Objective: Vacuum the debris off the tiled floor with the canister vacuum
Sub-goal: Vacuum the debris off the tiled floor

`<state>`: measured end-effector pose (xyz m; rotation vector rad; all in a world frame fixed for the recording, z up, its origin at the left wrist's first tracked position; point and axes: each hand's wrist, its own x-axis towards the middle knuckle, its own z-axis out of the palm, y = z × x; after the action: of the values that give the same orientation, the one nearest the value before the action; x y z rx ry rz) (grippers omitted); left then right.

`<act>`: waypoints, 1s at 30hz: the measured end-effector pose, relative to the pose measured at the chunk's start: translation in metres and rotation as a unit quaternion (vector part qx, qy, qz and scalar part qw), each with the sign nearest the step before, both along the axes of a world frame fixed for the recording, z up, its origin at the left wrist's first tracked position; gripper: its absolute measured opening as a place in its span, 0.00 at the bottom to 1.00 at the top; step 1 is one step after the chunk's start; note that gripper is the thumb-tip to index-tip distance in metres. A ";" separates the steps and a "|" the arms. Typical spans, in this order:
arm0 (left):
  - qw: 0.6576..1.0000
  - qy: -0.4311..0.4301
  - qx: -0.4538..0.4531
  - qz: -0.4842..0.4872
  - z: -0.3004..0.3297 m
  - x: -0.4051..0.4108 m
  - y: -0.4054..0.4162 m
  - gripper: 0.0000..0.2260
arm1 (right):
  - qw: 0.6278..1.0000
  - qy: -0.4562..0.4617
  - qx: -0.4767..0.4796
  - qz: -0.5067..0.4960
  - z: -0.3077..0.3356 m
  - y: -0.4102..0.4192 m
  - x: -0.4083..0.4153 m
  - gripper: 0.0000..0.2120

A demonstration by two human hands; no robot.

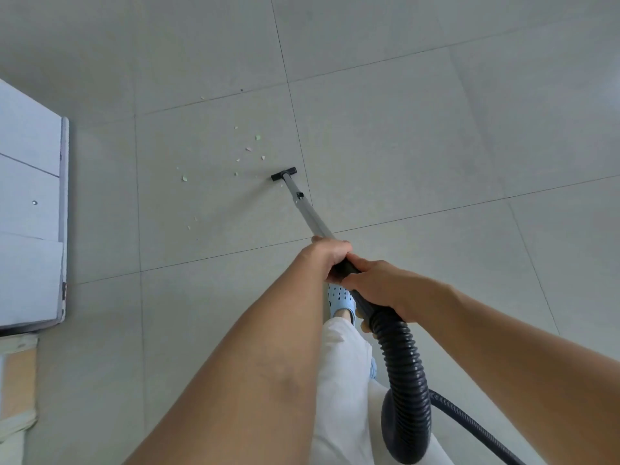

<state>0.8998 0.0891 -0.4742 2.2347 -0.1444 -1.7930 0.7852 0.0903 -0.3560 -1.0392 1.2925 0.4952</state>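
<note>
A silver vacuum wand (307, 211) slants down to a small black floor nozzle (283, 174) that sits on the pale tiled floor (419, 135). Several small pale green and white scraps of debris (249, 149) lie scattered just left of and beyond the nozzle. My left hand (330, 255) grips the wand's upper end. Just behind it my right hand (374, 283) grips the black handle. From the handle a black ribbed hose (404, 360) loops down and runs off toward the bottom right. The canister is out of view.
A white cabinet (32, 209) with flat panels stands along the left edge, with a tan wooden piece (18, 374) below it. My leg in light trousers (339, 380) and a light blue perforated shoe (340, 298) are directly under my arms.
</note>
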 end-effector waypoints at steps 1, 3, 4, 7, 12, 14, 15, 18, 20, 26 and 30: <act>1.000 0.005 0.000 0.002 0.003 -0.004 0.006 0.28 | 1.000 0.001 0.002 0.002 0.004 0.004 -0.005 0.24; 1.000 0.010 0.004 0.006 0.006 -0.012 0.016 0.29 | 1.000 0.004 0.004 0.013 0.011 0.011 -0.013 0.22; 1.000 0.011 0.006 0.010 0.007 -0.016 0.020 0.30 | 1.000 0.004 0.005 0.019 0.015 0.014 -0.016 0.21; 1.000 0.019 0.001 0.019 0.017 -0.022 0.030 0.24 | 1.000 0.007 0.007 0.027 0.023 0.021 -0.021 0.20; 1.000 0.015 -0.012 0.008 0.018 -0.010 0.030 0.20 | 0.999 0.007 -0.001 0.034 0.018 0.020 -0.006 0.24; 1.000 0.019 -0.008 0.000 0.010 0.004 0.023 0.29 | 1.000 -0.004 -0.004 0.024 0.010 0.016 0.007 0.25; 1.000 0.021 -0.002 -0.009 0.006 0.010 0.019 0.33 | 1.000 -0.011 -0.002 0.015 0.006 0.015 0.013 0.26; 1.000 0.014 0.025 -0.012 -0.009 0.039 0.003 0.36 | 1.000 -0.026 0.006 -0.013 -0.009 0.002 0.041 0.27; 0.999 0.004 0.029 -0.019 -0.011 0.062 -0.010 0.39 | 0.999 -0.035 0.009 -0.026 -0.016 -0.010 0.062 0.28; 0.999 -0.004 0.032 -0.032 -0.019 0.133 -0.054 0.42 | 0.998 -0.057 -0.002 -0.029 -0.035 -0.048 0.128 0.30; 0.999 0.000 0.033 -0.036 -0.031 0.181 -0.087 0.42 | 0.997 -0.064 -0.001 -0.045 -0.046 -0.079 0.174 0.30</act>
<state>1.0805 0.0017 -0.5057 2.3028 -0.1686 -1.8608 0.9590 0.0111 -0.4018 -0.9940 1.2196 0.3529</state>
